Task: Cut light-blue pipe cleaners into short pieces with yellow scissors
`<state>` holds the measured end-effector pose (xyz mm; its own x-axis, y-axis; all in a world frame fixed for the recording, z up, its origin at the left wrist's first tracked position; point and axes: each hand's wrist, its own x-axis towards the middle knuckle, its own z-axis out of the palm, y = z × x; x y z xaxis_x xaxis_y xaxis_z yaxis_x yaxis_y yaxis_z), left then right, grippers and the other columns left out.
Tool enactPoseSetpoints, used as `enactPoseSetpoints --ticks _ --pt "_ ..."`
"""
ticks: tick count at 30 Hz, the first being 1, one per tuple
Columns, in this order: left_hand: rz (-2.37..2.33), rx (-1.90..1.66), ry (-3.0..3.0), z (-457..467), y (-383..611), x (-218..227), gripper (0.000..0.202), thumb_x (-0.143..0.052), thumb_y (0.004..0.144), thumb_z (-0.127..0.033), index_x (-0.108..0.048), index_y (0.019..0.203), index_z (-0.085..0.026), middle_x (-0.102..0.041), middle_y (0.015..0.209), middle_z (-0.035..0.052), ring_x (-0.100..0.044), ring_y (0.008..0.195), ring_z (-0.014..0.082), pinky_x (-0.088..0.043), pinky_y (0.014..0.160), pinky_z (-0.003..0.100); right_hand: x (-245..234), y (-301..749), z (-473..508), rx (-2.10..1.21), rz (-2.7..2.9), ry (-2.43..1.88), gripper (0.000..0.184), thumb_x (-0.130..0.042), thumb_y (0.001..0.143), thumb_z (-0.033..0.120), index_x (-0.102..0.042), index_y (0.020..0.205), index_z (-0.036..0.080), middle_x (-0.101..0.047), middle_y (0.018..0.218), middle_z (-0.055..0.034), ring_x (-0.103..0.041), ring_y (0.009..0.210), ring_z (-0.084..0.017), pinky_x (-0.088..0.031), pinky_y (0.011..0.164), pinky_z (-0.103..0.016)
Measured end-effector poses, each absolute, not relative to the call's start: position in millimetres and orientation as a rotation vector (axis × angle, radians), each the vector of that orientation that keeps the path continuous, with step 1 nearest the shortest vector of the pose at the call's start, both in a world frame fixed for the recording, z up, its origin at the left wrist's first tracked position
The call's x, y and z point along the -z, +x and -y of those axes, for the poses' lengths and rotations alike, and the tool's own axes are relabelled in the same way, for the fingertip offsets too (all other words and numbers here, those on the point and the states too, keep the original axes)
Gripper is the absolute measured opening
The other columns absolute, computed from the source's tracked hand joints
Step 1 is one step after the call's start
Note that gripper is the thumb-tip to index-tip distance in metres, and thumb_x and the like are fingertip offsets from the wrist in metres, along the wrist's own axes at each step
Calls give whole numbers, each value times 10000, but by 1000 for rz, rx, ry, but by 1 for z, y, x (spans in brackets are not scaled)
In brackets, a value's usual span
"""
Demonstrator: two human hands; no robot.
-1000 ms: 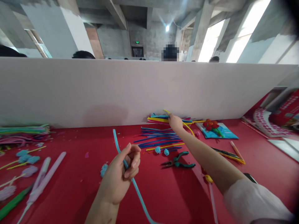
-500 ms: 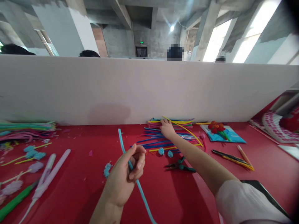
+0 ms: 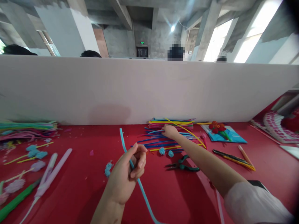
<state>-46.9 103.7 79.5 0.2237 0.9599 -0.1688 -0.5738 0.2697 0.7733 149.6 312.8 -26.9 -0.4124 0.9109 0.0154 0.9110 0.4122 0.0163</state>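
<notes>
My left hand (image 3: pixel 127 174) is curled around a light blue pipe cleaner (image 3: pixel 146 199), which slants from above the fingers down to the bottom edge of the picture. My right hand (image 3: pixel 171 132) reaches over a pile of pipe cleaners (image 3: pixel 151 144), mostly dark blue with yellow and pink ones. Its fingertips pinch another light blue pipe cleaner (image 3: pixel 155 131) that sticks out to the left over the pile. Two small blue fluffy balls (image 3: pixel 162 151) lie just in front of the pile. A blue fluffy piece (image 3: pixel 108 169) sits left of my left hand.
Green-handled pliers (image 3: pixel 182 165) lie below my right forearm. To the right are a blue packet (image 3: pixel 233 135) with red pipe-cleaner flowers (image 3: pixel 217 127) and a cutter (image 3: pixel 233 158). A pink corded tool (image 3: pixel 54 172) and more pipe cleaners (image 3: pixel 28 129) are left. A white partition (image 3: pixel 140 90) stands behind.
My right hand has moved slightly down and toward me over the pile, and a light blue pipe cleaner now shows at its fingertips. My left hand keeps its hold, nearly still.
</notes>
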Motion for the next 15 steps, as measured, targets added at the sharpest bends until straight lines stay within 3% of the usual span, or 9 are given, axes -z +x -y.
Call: enactPoseSetpoints --ticks 15 --pt "-687 -1174 648 -104 -47 -78 255 -412 844 -318 -564 787 -120 -396 506 -46 -173 357 3 -129 345 173 5 162 -290 -126 2696 -1652 295 -464 836 309 -492 1092 166 -518 1095 -64 -533 911 -164 -453 762 -370"
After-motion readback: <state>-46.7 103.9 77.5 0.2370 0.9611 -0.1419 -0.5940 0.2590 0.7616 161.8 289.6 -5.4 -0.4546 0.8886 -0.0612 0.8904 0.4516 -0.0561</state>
